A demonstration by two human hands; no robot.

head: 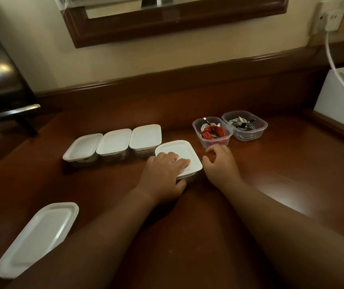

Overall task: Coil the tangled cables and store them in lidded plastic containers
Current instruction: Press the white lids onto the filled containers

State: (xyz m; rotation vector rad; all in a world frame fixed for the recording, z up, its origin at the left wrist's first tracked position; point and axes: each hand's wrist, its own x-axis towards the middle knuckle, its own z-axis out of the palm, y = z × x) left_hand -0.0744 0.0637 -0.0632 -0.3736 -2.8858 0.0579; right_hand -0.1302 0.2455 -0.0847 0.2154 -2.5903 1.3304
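At frame centre the left hand point(165, 163) lies with fingers spread flat on a white lid point(182, 152), likely pressing it onto its container. The right hand point(219, 161), loosely curled and holding nothing, hovers beside it. Right of centre, two uncovered containers hold a coiled red cable point(214, 132) and white cables point(243, 125).

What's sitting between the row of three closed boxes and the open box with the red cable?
In the head view, a fourth lidded container sits there, slightly nearer the person, with the left hand resting on its lid.
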